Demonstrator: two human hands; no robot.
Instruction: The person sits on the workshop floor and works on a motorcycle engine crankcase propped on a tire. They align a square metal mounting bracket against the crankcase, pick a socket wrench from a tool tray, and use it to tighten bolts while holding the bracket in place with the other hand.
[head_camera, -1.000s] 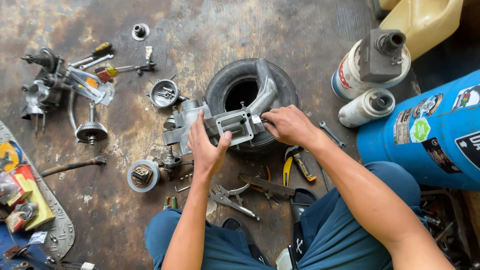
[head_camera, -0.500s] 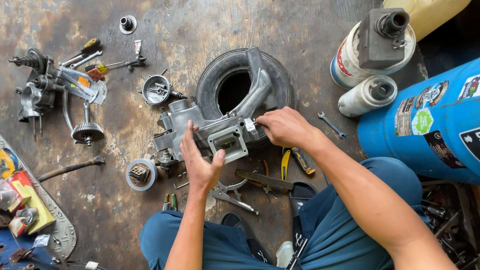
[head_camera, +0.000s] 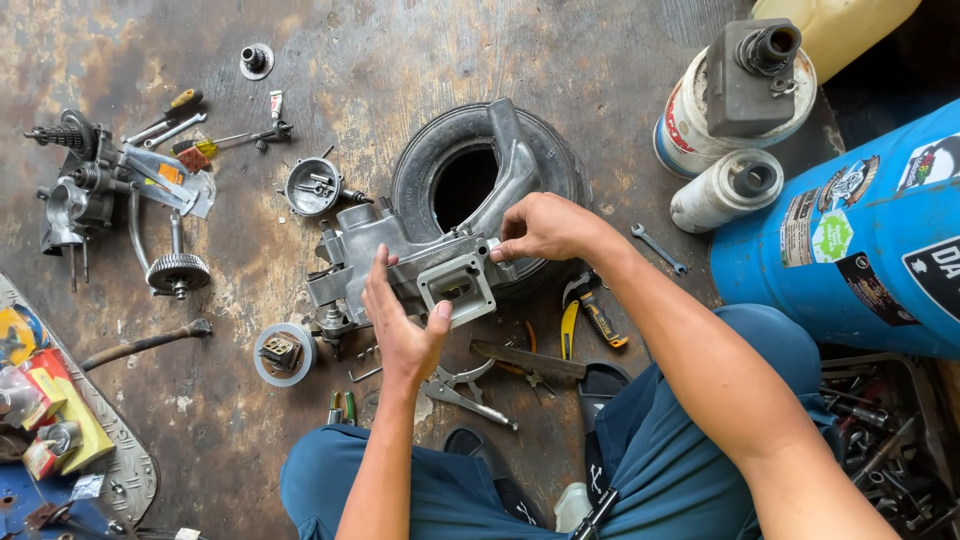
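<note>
Gripping engine casing (head_camera: 400, 250) between both hands' fingers (head_camera: 440, 312).

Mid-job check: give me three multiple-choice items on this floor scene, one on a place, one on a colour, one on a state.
1. The metal engine casing rests on:
A. a small tyre
B. a wooden bench
C. the blue drum

2. The handles of the pliers beside the right forearm are:
A. red
B. yellow and black
C. green

3. The left hand is:
A. flat on the floor
B. holding a hammer
C. gripping the casing

Key: 1 A, it lies across the tyre; 2 B, yellow and black grips show; 3 C, its fingers wrap the casing, opposite the right hand.
</note>
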